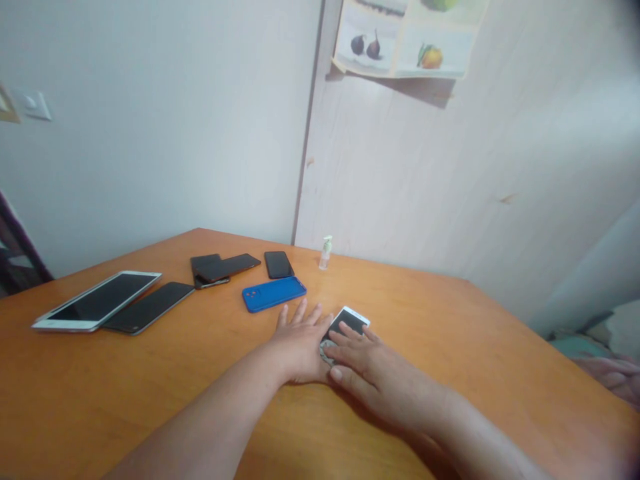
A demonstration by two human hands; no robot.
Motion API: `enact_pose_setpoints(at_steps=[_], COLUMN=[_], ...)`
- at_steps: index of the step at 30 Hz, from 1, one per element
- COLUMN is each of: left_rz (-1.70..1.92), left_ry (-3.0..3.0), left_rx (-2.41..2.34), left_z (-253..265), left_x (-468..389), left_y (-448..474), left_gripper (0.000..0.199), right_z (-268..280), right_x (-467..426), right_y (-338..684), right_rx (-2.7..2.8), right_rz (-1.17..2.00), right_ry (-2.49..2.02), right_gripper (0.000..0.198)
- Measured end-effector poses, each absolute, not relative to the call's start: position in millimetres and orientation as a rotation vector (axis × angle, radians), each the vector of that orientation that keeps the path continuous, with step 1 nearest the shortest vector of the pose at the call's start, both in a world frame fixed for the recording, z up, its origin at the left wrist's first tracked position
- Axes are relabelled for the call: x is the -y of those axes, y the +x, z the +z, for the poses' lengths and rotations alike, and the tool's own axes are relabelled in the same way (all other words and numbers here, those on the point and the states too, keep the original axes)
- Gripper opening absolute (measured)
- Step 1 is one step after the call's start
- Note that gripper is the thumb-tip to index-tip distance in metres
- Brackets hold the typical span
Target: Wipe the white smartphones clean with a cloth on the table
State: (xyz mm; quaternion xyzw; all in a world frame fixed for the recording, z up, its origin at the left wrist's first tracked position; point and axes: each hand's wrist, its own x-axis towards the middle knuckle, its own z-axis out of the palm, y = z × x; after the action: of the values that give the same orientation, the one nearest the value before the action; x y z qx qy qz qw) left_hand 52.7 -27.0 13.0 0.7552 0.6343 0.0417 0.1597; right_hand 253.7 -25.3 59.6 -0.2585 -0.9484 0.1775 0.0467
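Note:
A white-framed smartphone (354, 316) with a dark screen lies near the middle of the wooden table. My left hand (303, 341) rests flat at the phone's left edge, fingers spread; its thumb is partly hidden. Over the lower part of the screen lies my right hand (363, 359), fingers stretched out. A small grey-white patterned piece (327, 350), perhaps cloth, shows under the right fingers; most of it is covered. Beyond the left fingertips is a blue phone case (275, 294).
On the table (165, 400) at left lie a white tablet (107, 300) and a dark tablet-like device (153, 307). Behind are two overlapping dark devices (227, 268) and a black phone (279, 265). A small clear pump bottle (325, 255) stands near the wall.

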Motion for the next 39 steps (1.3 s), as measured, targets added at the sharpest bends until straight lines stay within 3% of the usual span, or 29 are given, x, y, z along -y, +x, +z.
enact_pose_setpoints(at_steps=[32,39], left_rz=[0.196,0.200], left_ry=[2.166,2.154], left_rx=[-1.766,-1.767], left_z=[12,11], left_x=[29,29], left_y=[53,53], left_gripper=[0.119,0.124], right_z=[43,36], right_x=[4,-7], right_y=[274,269], right_rx=[2.865,2.592], right_rz=[0.358,0.348], right_ry=[-0.759,-0.862], right_gripper=[0.035,0.021])
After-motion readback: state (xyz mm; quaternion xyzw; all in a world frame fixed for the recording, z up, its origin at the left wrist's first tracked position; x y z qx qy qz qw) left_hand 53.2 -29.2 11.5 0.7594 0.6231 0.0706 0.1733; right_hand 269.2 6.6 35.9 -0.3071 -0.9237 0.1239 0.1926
